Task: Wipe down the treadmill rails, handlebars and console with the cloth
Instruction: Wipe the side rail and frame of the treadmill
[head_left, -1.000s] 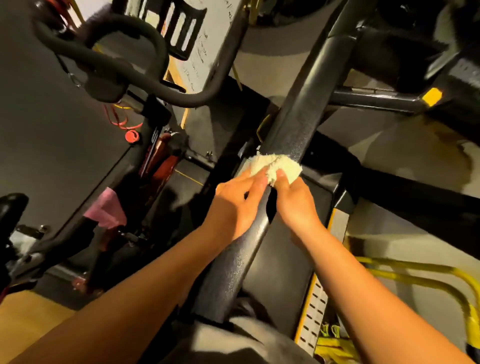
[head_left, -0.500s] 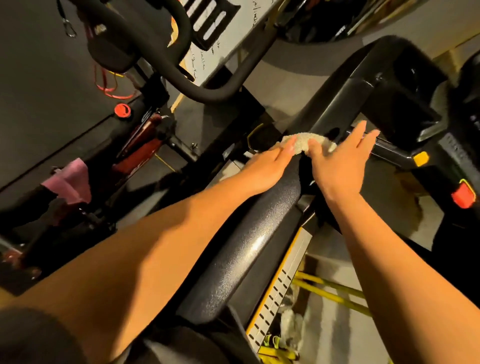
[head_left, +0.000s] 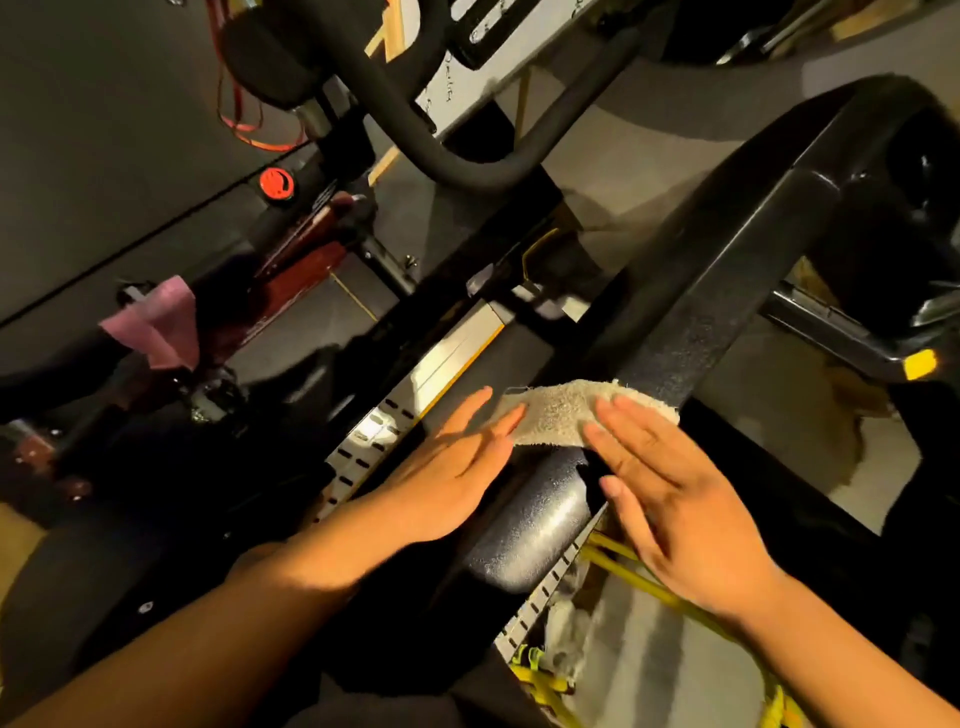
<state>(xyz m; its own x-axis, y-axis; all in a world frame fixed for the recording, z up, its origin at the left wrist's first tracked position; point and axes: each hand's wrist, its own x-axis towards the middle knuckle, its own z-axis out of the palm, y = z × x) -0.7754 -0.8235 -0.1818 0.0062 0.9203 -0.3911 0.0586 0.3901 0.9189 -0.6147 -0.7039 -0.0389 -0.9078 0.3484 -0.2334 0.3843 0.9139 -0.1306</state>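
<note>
Cloth (head_left: 571, 413), pale & nubbly, lies draped across the black textured rail (head_left: 691, 322), approx mid-frame. The rail runs diagonally from lower centre up to the right, where it bends at a glossy corner.

L hand (head_left: 452, 467) is flat, fingers straight & close together, tips touching the cloth's left edge; it grips nothing. R hand (head_left: 675, 499) is flat too, fingers straight & slightly spread, tips pressing on the cloth's right half, thumb apart from them, nothing pinched. The hands sit one each side of the rail w/ the cloth between them. The rail below the cloth shows a bright sheen.

Left of the rail is a grey slotted strip (head_left: 374, 436) w/ a yellow edge. Further left is a bike frame w/ a red knob (head_left: 277, 183) & a pink rag (head_left: 156, 332) hung on it, and a curved black handlebar (head_left: 395, 111) above. At right is a bar w/ a yellow cap (head_left: 919, 364). Yellow straps (head_left: 540, 680) lie at the bottom, near the rail's lower end.
</note>
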